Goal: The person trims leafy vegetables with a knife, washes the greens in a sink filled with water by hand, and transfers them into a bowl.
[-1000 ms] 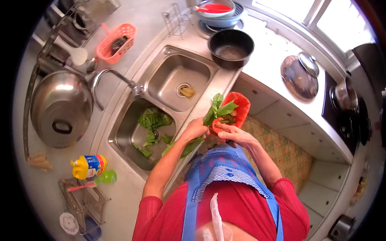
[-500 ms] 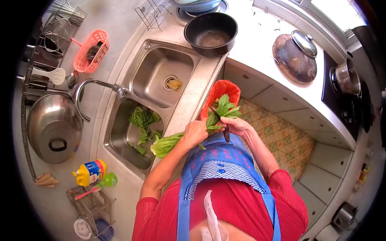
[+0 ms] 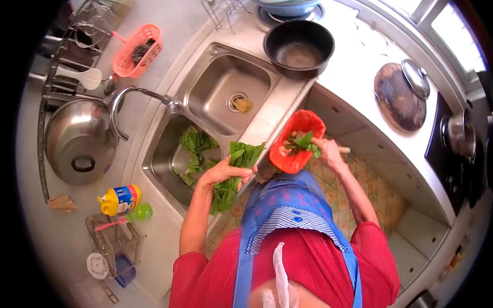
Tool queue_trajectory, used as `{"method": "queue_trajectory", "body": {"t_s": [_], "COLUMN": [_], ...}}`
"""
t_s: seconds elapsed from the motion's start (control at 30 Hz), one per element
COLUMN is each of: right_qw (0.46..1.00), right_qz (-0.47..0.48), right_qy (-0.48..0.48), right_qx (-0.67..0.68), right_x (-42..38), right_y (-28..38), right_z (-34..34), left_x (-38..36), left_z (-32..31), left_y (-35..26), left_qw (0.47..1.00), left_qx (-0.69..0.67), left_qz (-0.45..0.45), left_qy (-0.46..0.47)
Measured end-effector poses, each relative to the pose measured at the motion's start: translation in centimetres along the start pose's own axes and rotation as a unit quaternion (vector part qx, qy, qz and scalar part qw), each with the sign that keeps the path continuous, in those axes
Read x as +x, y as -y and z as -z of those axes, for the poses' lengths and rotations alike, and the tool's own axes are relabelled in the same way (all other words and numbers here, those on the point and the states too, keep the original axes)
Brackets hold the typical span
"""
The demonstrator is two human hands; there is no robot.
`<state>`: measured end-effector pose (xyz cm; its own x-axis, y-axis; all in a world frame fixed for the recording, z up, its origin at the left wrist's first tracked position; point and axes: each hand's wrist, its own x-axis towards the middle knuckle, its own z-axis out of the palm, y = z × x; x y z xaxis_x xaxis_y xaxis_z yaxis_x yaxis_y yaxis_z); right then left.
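Note:
My left hand [image 3: 230, 173] is wrapped round a bunch of leafy greens [image 3: 245, 154] at the sink's front edge. Leaves spread out above and below the fingers. Over the bin lined with a red bag [image 3: 294, 162], my right hand [image 3: 328, 152] is closed. The light end of a handle [image 3: 345, 150] sticks out on its right, apparently the knife's, with the blade hidden. Green leaves [image 3: 306, 142] lie at its fingertips, over scraps in the bag. More torn greens [image 3: 196, 142] lie in the near sink basin [image 3: 167, 149].
A yellowish scrap [image 3: 241, 104] sits at the far basin's drain, under the counter with a black pan [image 3: 299, 50]. The tap [image 3: 119, 115] arches over the sink from the left. A large lidded pot [image 3: 81, 143] and a yellow bottle [image 3: 120, 199] stand left of it.
The hands have moved apart: the left with the greens toward the sink, the right out over the red bag. The view has shifted, showing more of the bag's opening.

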<state>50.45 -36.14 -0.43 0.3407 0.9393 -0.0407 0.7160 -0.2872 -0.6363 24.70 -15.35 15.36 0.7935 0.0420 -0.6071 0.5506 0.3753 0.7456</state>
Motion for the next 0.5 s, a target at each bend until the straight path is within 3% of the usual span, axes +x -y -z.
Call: {"method": "queue_trajectory", "body": {"t_s": [0.03, 0.07, 0.17, 0.3, 0.4, 0.47, 0.5], "right_qw": [1.0, 0.98, 0.941, 0.931, 0.943, 0.962, 0.963], "right_qz": [-0.004, -0.124, -0.202, -0.226, -0.151, -0.077, -0.075], "right_qy": [0.003, 0.143, 0.242, 0.263, 0.269, 0.222, 0.224], "right_qx": [-0.008, -0.059, -0.124, -0.119, -0.123, 0.136, 0.134], "right_x": [0.7, 2.1, 3.8, 3.9, 3.5, 3.4, 3.3], "right_y": [0.2, 0.9, -3.5, -3.8, -1.8, -0.6, 0.8], "right_z": [-2.1, -3.3, -11.2, -9.5, -4.0, -1.0, 0.6], "left_x": [-0.1, -0.2, -0.6, -1.8, -2.1, -1.9, -1.8], "left_z": [0.1, 0.2, 0.4, 0.9, 0.7, 0.7, 0.6], "left_y": [-0.1, 0.0, 0.5, 1.1, 1.6, 2.2, 2.4], "left_qw": [1.0, 1.0, 0.993, 0.975, 0.96, 0.946, 0.945], "left_qx": [-0.02, -0.024, -0.104, -0.182, -0.244, -0.301, -0.303], "left_qz": [-0.011, -0.015, -0.039, -0.085, -0.09, -0.097, -0.1], "left_qy": [-0.002, -0.012, -0.05, -0.093, -0.1, -0.073, -0.074]}}
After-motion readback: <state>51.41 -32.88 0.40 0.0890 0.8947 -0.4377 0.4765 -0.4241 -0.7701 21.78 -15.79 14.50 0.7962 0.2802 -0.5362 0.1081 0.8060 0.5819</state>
